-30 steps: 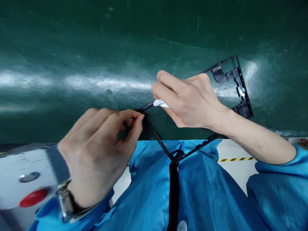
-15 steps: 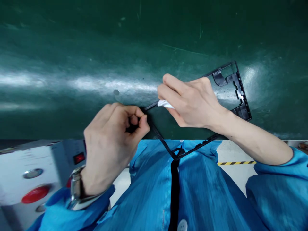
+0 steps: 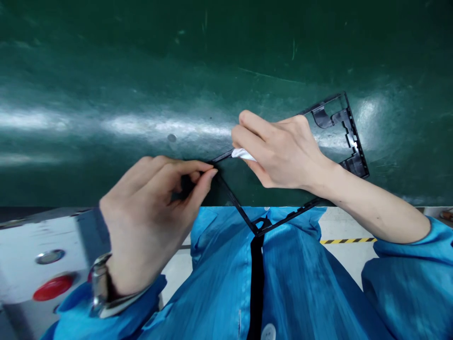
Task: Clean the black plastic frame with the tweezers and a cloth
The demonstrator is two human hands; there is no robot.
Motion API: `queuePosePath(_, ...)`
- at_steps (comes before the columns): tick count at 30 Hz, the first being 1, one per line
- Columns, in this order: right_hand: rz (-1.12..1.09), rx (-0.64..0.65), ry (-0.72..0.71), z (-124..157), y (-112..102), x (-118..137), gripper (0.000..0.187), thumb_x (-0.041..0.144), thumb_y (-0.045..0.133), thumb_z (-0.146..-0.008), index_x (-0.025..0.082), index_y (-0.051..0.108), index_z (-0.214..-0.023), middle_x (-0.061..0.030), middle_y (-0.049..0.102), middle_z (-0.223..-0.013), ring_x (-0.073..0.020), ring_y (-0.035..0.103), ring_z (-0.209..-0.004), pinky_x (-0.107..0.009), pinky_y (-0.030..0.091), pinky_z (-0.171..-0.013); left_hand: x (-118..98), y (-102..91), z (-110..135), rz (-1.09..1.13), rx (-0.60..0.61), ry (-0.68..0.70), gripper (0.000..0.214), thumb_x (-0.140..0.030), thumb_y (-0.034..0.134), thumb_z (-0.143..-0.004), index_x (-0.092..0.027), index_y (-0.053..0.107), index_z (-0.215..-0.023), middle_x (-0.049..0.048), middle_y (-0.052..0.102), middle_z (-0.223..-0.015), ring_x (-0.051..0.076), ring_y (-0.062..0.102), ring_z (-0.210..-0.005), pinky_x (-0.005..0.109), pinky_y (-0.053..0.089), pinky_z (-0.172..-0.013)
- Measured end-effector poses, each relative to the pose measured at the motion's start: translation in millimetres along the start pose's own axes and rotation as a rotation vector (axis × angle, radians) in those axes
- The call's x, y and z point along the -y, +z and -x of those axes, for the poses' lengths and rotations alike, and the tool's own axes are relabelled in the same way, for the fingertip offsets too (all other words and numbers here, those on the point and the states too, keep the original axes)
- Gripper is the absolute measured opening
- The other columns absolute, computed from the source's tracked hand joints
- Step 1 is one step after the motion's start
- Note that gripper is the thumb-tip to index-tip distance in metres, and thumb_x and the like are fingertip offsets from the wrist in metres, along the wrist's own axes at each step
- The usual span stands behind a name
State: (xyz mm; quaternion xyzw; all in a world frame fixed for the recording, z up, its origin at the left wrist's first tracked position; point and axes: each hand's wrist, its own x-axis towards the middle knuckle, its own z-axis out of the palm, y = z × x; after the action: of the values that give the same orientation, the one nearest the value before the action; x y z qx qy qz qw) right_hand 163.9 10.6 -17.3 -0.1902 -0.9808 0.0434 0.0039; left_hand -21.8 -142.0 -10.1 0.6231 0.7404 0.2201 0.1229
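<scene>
A thin black plastic frame [image 3: 236, 202], rectangular and open in the middle, lies slanted at the front edge of the green table, one corner jutting out past it. My left hand [image 3: 155, 208] pinches the frame's left corner between thumb and forefinger. Over the frame's middle is my right hand [image 3: 279, 151], its fingers curled round a white, twisted piece of what looks like cloth or tissue [image 3: 242, 154]. Whether the right fingers also grip the frame is hidden. Clips and a notched strip show at the frame's right end.
The green tabletop [image 3: 141, 56] stretches ahead, scratched and shiny. Below its edge at left stands a grey box with a red button [image 3: 53, 287] and a round metal one [image 3: 50, 256]. Yellow-black tape [image 3: 348, 241] marks the floor at right.
My left hand has shifted slightly left and its fingers have straightened, thumb and forefinger still at the frame's corner. The right hand and the frame have barely moved.
</scene>
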Motion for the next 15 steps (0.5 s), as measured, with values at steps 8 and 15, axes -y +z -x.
queuePosePath(8,-0.003,-0.002,0.012,0,0,2,0.035,0.013,0.034,-0.1,0.018,0.058,-0.125,-0.0036,0.065,-0.114,-0.0103,0.055,-0.073,-0.027,0.03,-0.062,-1,1.5,-6,-0.122,0.09,0.015,0.013,-0.035,0.059,-0.104,-0.026,0.065,-0.096,-0.0022,0.057,-0.08,0.016,0.052,-0.076,0.032,0.035,-0.07)
queuePosePath(15,0.026,-0.036,-0.004,1,0,1,0.032,0.011,0.036,-0.097,0.018,0.061,-0.116,-0.0028,0.067,-0.117,-0.0099,0.057,-0.073,-0.033,0.013,-0.059,5,10.5,-5,-0.069,0.068,-0.038,0.018,-0.037,0.058,-0.103,-0.023,0.063,-0.092,-0.0041,0.052,-0.076,0.012,0.045,-0.07,0.03,0.033,-0.068)
